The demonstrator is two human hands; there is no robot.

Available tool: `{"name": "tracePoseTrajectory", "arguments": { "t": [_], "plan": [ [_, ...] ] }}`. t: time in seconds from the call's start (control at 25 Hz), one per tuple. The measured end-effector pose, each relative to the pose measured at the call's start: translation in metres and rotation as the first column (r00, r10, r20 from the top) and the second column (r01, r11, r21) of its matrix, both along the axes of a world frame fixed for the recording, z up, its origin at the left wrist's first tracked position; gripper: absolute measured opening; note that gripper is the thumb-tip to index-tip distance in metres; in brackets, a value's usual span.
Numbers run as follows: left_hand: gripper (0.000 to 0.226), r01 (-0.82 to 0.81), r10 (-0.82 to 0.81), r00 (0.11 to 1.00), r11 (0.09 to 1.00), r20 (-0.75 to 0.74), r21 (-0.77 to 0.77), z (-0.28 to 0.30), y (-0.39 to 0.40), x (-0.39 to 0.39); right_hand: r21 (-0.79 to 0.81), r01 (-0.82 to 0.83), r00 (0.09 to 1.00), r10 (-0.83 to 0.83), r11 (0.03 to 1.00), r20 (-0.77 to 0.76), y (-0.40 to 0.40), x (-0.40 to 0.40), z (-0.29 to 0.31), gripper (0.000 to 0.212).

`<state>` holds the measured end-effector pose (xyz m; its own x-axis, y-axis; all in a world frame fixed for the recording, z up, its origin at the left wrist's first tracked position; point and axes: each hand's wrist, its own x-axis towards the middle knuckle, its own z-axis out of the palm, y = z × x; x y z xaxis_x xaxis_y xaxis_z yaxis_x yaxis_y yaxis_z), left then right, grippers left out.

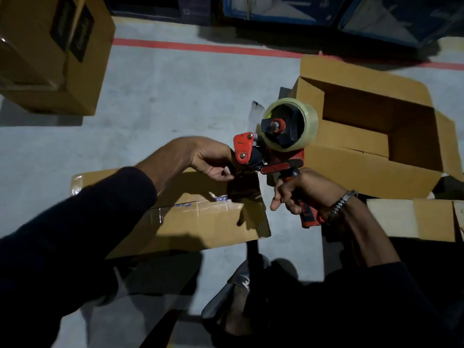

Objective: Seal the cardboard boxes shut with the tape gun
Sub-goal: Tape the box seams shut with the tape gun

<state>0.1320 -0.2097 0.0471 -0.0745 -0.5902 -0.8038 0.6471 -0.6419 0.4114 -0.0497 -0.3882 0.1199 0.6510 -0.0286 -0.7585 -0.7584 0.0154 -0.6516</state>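
A red and black tape gun (273,151) with a roll of clear tape (291,124) is held above the floor. My right hand (301,192) grips its red handle from below. My left hand (213,159) reaches to the gun's front end, its fingers curled at the red plate near the blade, where they seem to pinch the tape end. Just beneath lies a closed cardboard box (195,217) with clear tape along its top seam. An open cardboard box (376,126) with its flaps up stands behind the gun on the right.
A tall closed carton (50,54) stands at the far left. Another cardboard box (414,219) lies at the right edge. A red line (200,47) crosses the grey concrete floor. Blue-wrapped goods (288,8) lie at the back. My sandalled foot (236,292) is below.
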Motion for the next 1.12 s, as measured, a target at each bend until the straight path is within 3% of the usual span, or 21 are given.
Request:
{"name": "tracePoseTrajectory", "arguments": {
  "t": [0.16, 0.32, 0.48, 0.72, 0.84, 0.96, 1.04, 1.12],
  "plan": [
    [0.032, 0.197, -0.204, 0.973, 0.978, 0.106, 0.068, 0.004, -0.024, 0.026, -0.086, 0.013, 1.000, -0.011, 0.996, 0.027, -0.002, 0.002, -0.010, 0.017],
    [0.012, 0.154, -0.172, 0.959, 0.983, 0.227, 0.096, -0.006, -0.043, 0.043, -0.134, 0.090, 0.996, -0.085, 0.987, 0.040, 0.003, 0.002, -0.019, 0.013],
    [0.030, 0.187, -0.181, 0.783, 0.981, 0.595, 0.051, -0.018, -0.058, 0.066, -0.213, 0.251, 0.968, -0.237, 0.944, 0.087, 0.028, -0.002, -0.037, 0.013],
    [0.014, 0.361, -0.308, 0.675, 0.931, 0.670, 0.064, -0.035, -0.064, 0.067, -0.326, 0.420, 0.908, -0.393, 0.847, 0.146, 0.075, -0.024, -0.090, 0.013],
    [0.009, 0.347, -0.277, 0.590, 0.935, 0.758, 0.072, -0.052, -0.064, 0.071, -0.437, 0.400, 0.906, -0.420, 0.806, 0.054, 0.086, -0.040, -0.114, 0.016],
    [0.012, 0.308, -0.182, 0.507, 0.951, 0.842, 0.020, -0.064, -0.049, 0.096, -0.493, 0.263, 0.934, -0.346, 0.830, -0.084, 0.099, -0.053, -0.127, 0.015],
    [0.014, 0.366, -0.199, 0.474, 0.930, 0.858, 0.014, -0.071, -0.045, 0.100, -0.520, 0.246, 0.937, -0.339, 0.818, -0.090, 0.103, -0.051, -0.128, 0.013],
    [0.015, 0.326, -0.147, 0.438, 0.945, 0.887, -0.005, -0.081, -0.045, 0.099, -0.570, 0.207, 0.950, -0.303, 0.795, -0.077, 0.104, -0.047, -0.130, 0.020]
  ]
}}
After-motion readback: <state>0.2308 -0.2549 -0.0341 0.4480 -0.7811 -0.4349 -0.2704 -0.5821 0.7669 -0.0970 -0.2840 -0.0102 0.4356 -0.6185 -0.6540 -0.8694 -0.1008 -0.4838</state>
